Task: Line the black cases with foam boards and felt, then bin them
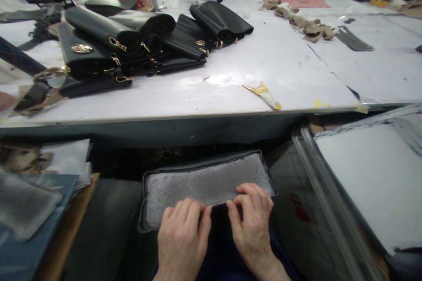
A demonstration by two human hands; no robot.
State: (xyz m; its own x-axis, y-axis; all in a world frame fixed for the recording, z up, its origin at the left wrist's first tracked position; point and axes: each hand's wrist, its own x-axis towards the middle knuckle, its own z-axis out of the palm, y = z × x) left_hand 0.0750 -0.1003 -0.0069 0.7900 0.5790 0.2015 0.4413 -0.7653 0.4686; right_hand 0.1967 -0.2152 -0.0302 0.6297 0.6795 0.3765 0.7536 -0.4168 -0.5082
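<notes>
In front of me, below the table edge, is a long piece with a grey fuzzy panel (pixel 198 182) and a raised dark border, perhaps a bag base. My left hand (pixel 184 232) grips its near edge left of the middle, thumb and fingers pinched together. Just to the right, my right hand (pixel 252 219) pinches the same edge between thumb and index finger, its other fingers curled over the grey surface. The thumbs are close together. My palms hide part of the near border, and the underside is out of sight.
Black leather bags (pixel 99 39) with gold zip pulls are heaped on the white table (pixel 231 96). A yellow-and-white tube (pixel 263 95) lies near its front edge. White sheets (pixel 372 175) stand at right; a grey fuzzy panel (pixel 26 204) lies at left. Other people are across the table.
</notes>
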